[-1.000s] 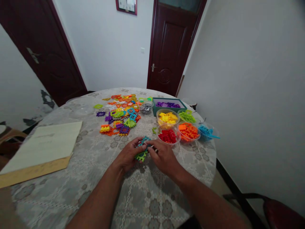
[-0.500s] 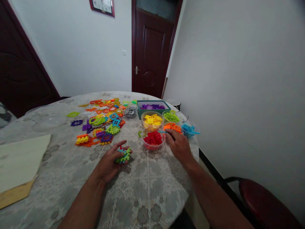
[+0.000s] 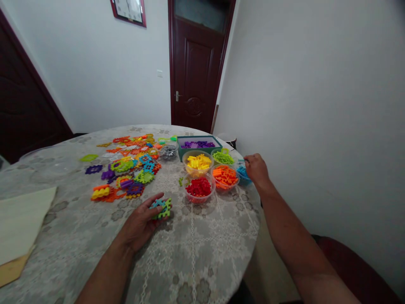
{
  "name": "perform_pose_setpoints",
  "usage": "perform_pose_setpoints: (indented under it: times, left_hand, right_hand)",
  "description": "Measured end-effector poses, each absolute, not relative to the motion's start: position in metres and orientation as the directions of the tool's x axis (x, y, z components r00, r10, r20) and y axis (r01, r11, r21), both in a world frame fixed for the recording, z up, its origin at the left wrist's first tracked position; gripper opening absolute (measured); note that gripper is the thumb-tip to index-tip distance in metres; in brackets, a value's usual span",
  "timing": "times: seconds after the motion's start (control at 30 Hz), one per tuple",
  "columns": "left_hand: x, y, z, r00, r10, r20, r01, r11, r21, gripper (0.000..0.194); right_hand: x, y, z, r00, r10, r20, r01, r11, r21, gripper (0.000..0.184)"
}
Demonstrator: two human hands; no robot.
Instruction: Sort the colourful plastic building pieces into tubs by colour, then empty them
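Note:
Over the near middle of the table, my left hand (image 3: 144,219) is closed around a small assembly of interlocking plastic blocks (image 3: 163,209), light green and blue with toothed edges. Out at the table's right edge, my right hand (image 3: 257,169) pinches a thin blue plastic piece (image 3: 242,160) just above the bowl of blue pieces (image 3: 244,175). The hand partly covers that bowl. Beside it stand clear bowls with orange pieces (image 3: 225,175), red pieces (image 3: 199,187), yellow pieces (image 3: 198,161) and light green pieces (image 3: 223,157).
A green-rimmed box (image 3: 181,153) with purple pieces stands behind the bowls, a bowl of grey pieces (image 3: 168,152) left of it. Mixed toothed pieces (image 3: 139,164) cover the left-centre of the table. A pale board (image 3: 25,219) lies at the left, a dark red chair (image 3: 341,257) at lower right.
My right hand has moved right, from beside the red and orange bowls to the blue one, with the blue piece in it. My left hand keeps its assembly, slightly turned. The view has shifted.

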State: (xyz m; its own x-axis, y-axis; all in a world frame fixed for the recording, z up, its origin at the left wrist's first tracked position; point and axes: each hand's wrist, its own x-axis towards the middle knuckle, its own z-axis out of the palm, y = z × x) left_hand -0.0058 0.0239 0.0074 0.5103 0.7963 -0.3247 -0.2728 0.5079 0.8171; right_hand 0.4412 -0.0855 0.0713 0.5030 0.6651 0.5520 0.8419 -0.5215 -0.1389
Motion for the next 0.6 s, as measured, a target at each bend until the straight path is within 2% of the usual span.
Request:
perform_pose_setpoints:
  times: [0.2,0.6]
  left_hand:
    - [-0.007,0.023,0.006,0.519,0.798,-0.308,-0.253,0.487,0.836,0.070]
    - [-0.005,0.024,0.003,0.529,0.799,-0.284,-0.263,0.473,0.841,0.069]
  right_hand:
    - [0.440,-0.073,0.066,0.477,0.751,0.457,0.860,-0.506,-0.066,0.040]
    - [0.445,-0.069,0.069,0.517,0.742,0.428,0.831,-0.554,-0.044,0.041]
